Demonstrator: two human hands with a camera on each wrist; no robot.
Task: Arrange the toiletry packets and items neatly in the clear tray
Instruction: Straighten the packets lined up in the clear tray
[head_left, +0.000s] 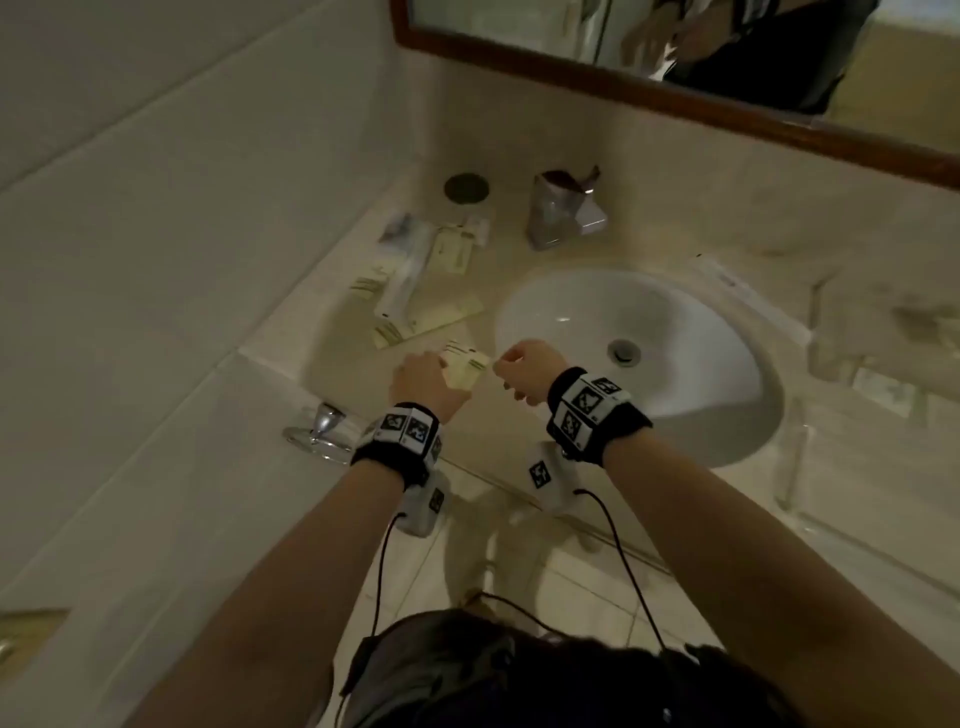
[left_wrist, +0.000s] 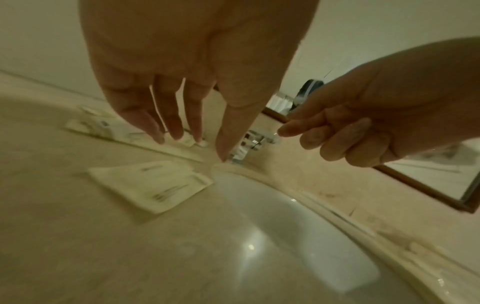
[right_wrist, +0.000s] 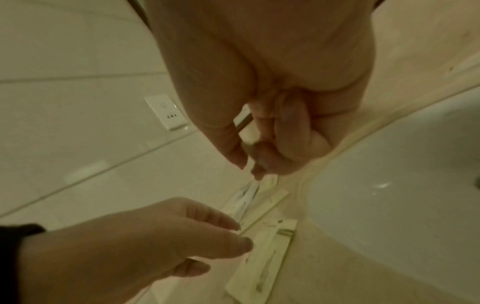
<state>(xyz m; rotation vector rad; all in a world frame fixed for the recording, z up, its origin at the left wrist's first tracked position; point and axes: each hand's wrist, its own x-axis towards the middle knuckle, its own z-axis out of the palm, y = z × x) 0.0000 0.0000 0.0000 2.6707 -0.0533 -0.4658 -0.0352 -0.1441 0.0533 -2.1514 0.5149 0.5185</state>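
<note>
While the left hand (head_left: 423, 376) hovers spread, holding nothing, over a packet (head_left: 464, 365) on the worktop (head_left: 498, 415), presumably to collect it; right hand (head_left: 524, 371) curled, empty.

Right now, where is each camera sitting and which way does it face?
Head: worn high, looking down at the counter, sink and both forearms.
Left wrist: looks along the left hand, fingers straight, above a packet.
Right wrist: looks along the right hand, fingers curled, toward the wall.
Shared: all three show both hands and that packet beside the sink.
</note>
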